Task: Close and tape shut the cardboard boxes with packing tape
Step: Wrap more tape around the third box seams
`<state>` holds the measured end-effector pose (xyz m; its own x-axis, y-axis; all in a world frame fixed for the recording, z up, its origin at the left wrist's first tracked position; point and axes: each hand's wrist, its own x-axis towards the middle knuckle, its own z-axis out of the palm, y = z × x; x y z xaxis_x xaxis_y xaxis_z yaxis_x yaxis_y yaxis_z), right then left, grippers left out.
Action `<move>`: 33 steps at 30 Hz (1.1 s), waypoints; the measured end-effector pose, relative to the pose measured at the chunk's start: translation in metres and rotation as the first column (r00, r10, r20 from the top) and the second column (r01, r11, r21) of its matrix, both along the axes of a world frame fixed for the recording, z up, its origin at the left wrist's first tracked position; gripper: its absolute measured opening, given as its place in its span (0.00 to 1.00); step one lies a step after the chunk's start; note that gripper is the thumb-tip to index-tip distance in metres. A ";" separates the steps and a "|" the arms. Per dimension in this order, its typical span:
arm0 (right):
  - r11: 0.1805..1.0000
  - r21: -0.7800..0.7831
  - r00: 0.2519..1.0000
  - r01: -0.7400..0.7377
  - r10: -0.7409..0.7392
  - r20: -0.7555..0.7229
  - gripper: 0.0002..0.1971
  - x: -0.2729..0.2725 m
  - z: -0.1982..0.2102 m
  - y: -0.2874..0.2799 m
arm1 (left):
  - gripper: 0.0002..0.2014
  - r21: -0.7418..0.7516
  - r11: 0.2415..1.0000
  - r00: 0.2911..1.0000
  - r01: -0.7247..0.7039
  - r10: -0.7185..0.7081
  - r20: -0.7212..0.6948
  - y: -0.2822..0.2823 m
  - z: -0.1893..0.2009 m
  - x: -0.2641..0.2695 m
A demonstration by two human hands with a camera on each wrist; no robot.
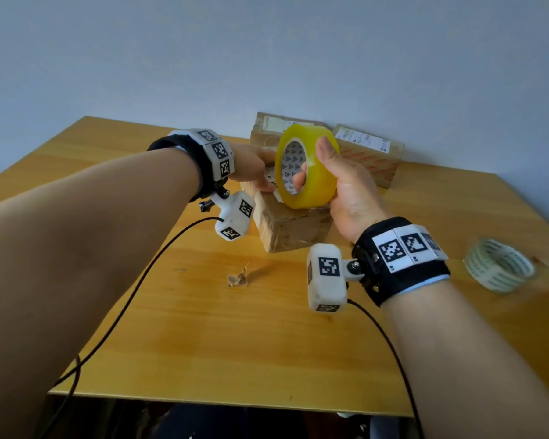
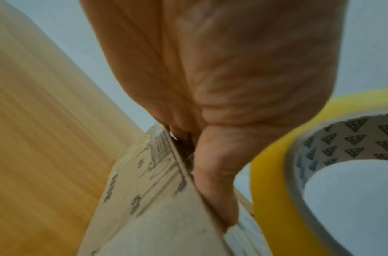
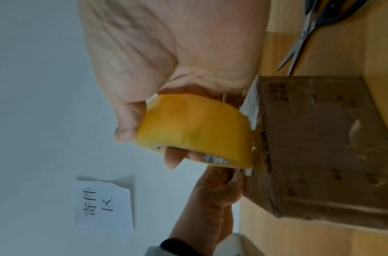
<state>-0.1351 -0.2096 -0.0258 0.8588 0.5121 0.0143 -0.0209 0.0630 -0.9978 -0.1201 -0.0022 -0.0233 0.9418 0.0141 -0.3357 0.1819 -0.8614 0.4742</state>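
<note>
Cardboard box (image 1: 293,228), brown and glossy with old tape, is sitting on the tabletop (image 1: 203,327). Our right hand (image 1: 351,191) is gripping the yellow tape roll (image 1: 311,172) above it. Our left hand (image 1: 254,166) is pressing on the box top; we cannot tell its grip.

Bare forearms, a tracking rig strapped to each wrist.

The left wrist band (image 1: 203,156) and right wrist band (image 1: 403,258) are black straps carrying white tiles printed with black square codes. A white coded camera pod hangs from each on a screwed metal bracket (image 1: 354,267), trailing a thin black cable (image 1: 133,293).
</note>
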 end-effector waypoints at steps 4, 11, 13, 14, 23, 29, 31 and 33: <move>0.998 0.000 0.997 0.056 -0.056 -0.044 0.21 -0.011 0.011 -0.011 | 0.35 0.074 0.997 1.000 -0.002 0.001 0.026 -0.002 -0.002 0.002; 0.986 -0.141 0.994 0.086 -0.094 -0.050 0.22 -0.029 0.025 -0.030 | 0.35 0.161 0.987 0.999 0.029 -0.027 -0.019 -0.007 -0.005 0.003; 0.982 -0.174 0.995 0.079 -0.089 -0.051 0.23 -0.034 0.024 -0.037 | 0.34 0.200 0.979 0.999 0.042 -0.044 0.002 -0.010 -0.004 0.002; 0.979 -0.191 0.994 0.073 -0.086 -0.060 0.23 -0.036 0.023 -0.039 | 0.34 0.225 0.973 0.999 0.044 -0.049 0.017 -0.012 -0.003 0.000; 0.983 -0.163 0.984 0.087 -0.110 -0.140 0.22 -0.046 0.025 -0.037 | 0.28 0.320 0.944 0.981 0.081 -0.132 0.141 -0.040 -0.011 -0.018; 0.979 -0.167 0.982 0.112 -0.135 -0.134 0.24 -0.047 0.022 -0.039 | 0.24 0.029 0.988 0.981 0.154 -0.156 0.117 -0.051 0.004 -0.036; 0.979 -0.170 0.983 0.111 -0.133 -0.123 0.25 -0.047 0.022 -0.037 | 0.22 -0.035 0.980 0.979 0.197 -0.195 0.053 -0.056 0.005 -0.041; 0.981 -0.162 0.983 0.107 -0.128 -0.128 0.26 -0.046 0.023 -0.035 | 0.24 -0.023 0.979 0.978 0.202 -0.201 0.054 -0.058 -0.001 -0.044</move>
<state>-0.1813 -0.2447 -0.0031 0.9016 0.3942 -0.1784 -0.1594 -0.0807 -0.9839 -0.1636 -0.0603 -0.0244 0.9405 -0.1862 -0.2844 -0.0191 -0.8642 0.5027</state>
